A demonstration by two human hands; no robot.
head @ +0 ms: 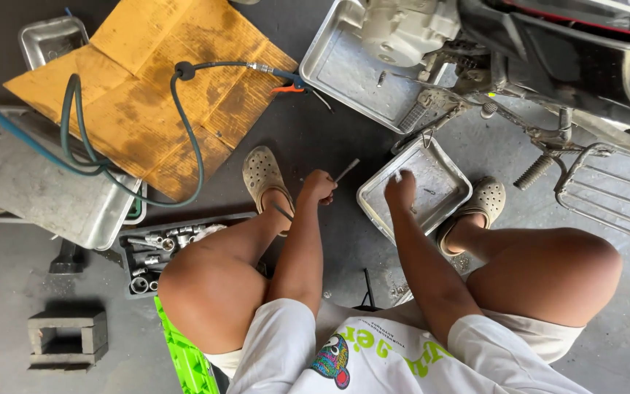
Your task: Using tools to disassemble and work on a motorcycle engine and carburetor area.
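Slim metal rod gripped in left hand (318, 187); small pale part pinched by right hand (400, 190) over the small tray.

Rod (346, 171): thin, straight, grey metal, one end enclosed in the closed left fist, free end angled up and right, held above the dark floor between the left clog (264, 175) and the small metal tray (442, 164). Right hand is closed, fingertips nipped on a tiny whitish piece; its kind cannot be told. Tray is square, dull silver, shallow, tilted diamond-wise, a few small bits seen inside. Counts: four metal trays seen in all, two beige clogs, one socket tray (156, 252) beside the left knee, one green air hose (184, 131) across the cardboard (147, 87), one motorcycle (548, 51) at top right.
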